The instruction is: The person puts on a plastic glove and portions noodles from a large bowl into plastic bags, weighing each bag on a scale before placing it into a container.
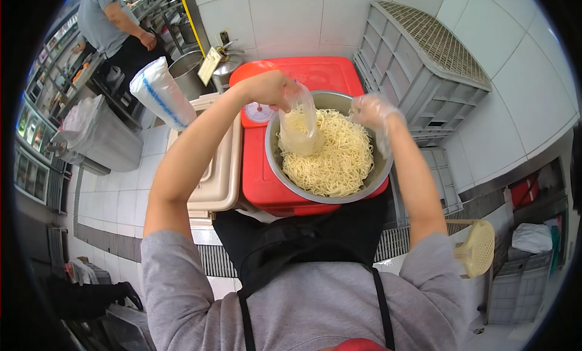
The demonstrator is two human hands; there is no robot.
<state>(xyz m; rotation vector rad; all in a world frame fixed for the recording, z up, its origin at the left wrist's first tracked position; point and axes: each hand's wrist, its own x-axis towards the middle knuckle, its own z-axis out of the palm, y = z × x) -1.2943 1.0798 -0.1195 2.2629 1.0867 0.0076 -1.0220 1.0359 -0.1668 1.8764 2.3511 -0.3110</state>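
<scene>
Left hand [270, 90]: fingers pinch bag [300, 129], part-filled, hanging inside bowl [327, 199] of noodles [339, 163]. Right hand [373, 111] (gloved) over bowl's rim, fingers curled, grasp unclear. Risk: one-sided pinch lets bag mouth sag; strands spill past bowl rim.

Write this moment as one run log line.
left hand: holds clear plastic bag, part-filled | right hand: gloved, at round steel bowl of yellow noodles
</scene>
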